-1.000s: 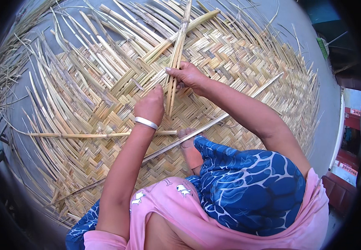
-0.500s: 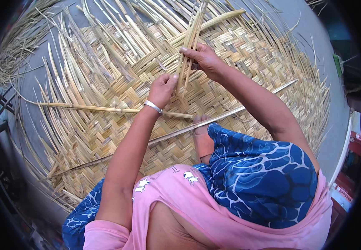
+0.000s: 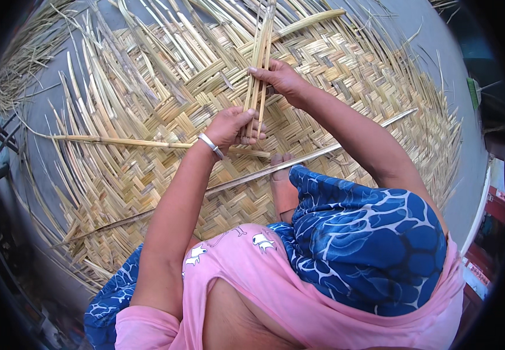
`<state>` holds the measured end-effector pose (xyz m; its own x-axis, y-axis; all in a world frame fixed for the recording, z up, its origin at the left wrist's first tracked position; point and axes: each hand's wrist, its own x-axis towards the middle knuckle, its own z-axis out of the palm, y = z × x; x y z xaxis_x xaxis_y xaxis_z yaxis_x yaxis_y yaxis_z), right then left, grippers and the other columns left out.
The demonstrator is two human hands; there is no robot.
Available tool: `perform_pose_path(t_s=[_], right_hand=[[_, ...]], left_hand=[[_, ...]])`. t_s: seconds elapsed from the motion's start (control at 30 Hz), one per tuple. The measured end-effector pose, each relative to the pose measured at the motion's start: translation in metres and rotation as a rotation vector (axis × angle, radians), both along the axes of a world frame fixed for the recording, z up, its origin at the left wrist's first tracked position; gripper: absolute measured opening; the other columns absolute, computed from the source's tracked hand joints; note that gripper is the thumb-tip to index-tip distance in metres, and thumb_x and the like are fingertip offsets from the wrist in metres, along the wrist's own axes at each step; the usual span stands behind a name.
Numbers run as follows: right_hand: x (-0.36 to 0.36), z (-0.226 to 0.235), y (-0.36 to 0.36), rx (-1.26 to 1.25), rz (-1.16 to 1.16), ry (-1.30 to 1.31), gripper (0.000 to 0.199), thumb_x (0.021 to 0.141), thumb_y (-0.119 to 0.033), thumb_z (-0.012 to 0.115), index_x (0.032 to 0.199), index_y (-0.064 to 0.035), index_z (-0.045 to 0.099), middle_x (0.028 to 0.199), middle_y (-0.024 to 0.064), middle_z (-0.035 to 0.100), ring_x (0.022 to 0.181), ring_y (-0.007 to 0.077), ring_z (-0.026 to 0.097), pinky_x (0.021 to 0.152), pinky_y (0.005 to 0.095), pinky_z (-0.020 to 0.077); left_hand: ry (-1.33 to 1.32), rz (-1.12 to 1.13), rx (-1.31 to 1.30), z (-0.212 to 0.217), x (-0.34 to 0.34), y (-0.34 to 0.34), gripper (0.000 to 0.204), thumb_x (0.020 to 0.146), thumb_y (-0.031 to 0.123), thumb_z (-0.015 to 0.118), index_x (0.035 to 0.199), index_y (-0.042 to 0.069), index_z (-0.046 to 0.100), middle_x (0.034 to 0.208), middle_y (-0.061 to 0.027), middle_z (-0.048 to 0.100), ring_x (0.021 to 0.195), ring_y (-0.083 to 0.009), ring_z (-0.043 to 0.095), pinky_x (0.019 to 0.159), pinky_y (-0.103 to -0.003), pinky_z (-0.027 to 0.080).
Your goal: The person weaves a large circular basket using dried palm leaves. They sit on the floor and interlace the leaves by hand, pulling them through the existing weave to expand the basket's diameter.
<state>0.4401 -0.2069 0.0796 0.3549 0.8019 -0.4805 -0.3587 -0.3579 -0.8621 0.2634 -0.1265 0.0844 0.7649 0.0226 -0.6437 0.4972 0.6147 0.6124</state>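
My right hand (image 3: 281,83) pinches several long, straw-coloured split reed strips (image 3: 261,46) between thumb and fingers. The strips stand nearly upright in the picture, their far ends passing out at the top edge. Lower down, my left hand (image 3: 236,125), with a silver bracelet at its wrist, has its thumb over the strips' near ends and its fingers curled behind them. Beneath both hands spreads a large woven reed mat (image 3: 316,114) in a zigzag pattern. Part of the strips is hidden behind my right fingers.
Loose unwoven ends (image 3: 98,76) fan out along the mat's far left side. One long reed (image 3: 124,142) lies left of my left hand, and a flat strip (image 3: 275,167) crosses the mat slantwise near my foot (image 3: 283,189). A pile of thin stalks (image 3: 28,64) lies at far left.
My left hand has turned, and its fingers now show behind the strips' near ends. The strips have swung slightly left and stand straighter. My right hand has barely shifted.
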Motion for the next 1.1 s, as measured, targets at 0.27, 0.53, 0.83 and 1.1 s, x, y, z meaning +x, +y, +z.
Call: perform_pose_path(t_s=[0.27, 0.53, 0.83, 1.1], right_hand=[[0.016, 0.016, 0.000, -0.121, 0.239, -0.068, 0.024, 0.080, -0.035, 0.068, 0.086, -0.0124, 0.061, 0.073, -0.0028, 0.059, 0.062, 0.0068, 0.052, 0.054, 0.0221, 0.0393], [0.015, 0.009, -0.002, -0.169, 0.282, -0.115, 0.022, 0.081, -0.032, 0.067, 0.080, -0.0113, 0.059, 0.065, -0.0011, 0.057, 0.056, 0.0080, 0.048, 0.048, 0.0233, 0.0349], [0.011, 0.003, 0.003, -0.140, 0.242, -0.099, 0.026, 0.079, -0.035, 0.069, 0.079, -0.0110, 0.060, 0.065, -0.0026, 0.055, 0.055, 0.0059, 0.049, 0.048, 0.0208, 0.0364], [0.009, -0.001, 0.002, -0.140, 0.178, 0.007, 0.024, 0.079, -0.032, 0.070, 0.082, -0.0109, 0.059, 0.063, -0.0035, 0.053, 0.053, 0.0051, 0.046, 0.049, 0.0195, 0.0372]], left_hand=[[-0.002, -0.024, 0.117, -0.001, 0.017, -0.009, 0.024, 0.094, 0.027, 0.045, 0.105, 0.005, 0.047, 0.086, -0.0131, 0.063, 0.074, -0.0213, 0.066, 0.059, -0.026, 0.054], [-0.145, 0.012, 0.482, -0.030, 0.026, -0.014, 0.022, 0.093, 0.025, 0.048, 0.098, 0.005, 0.053, 0.082, -0.0055, 0.061, 0.065, -0.0142, 0.060, 0.057, -0.026, 0.051], [0.004, 0.084, 0.373, -0.022, 0.025, -0.001, 0.018, 0.089, 0.019, 0.056, 0.082, 0.003, 0.058, 0.068, -0.0001, 0.054, 0.057, -0.0073, 0.052, 0.049, -0.024, 0.049], [0.042, 0.038, 0.112, -0.018, 0.016, 0.013, 0.020, 0.089, 0.025, 0.055, 0.096, 0.006, 0.057, 0.081, -0.0058, 0.063, 0.063, -0.0118, 0.060, 0.057, -0.025, 0.052]])
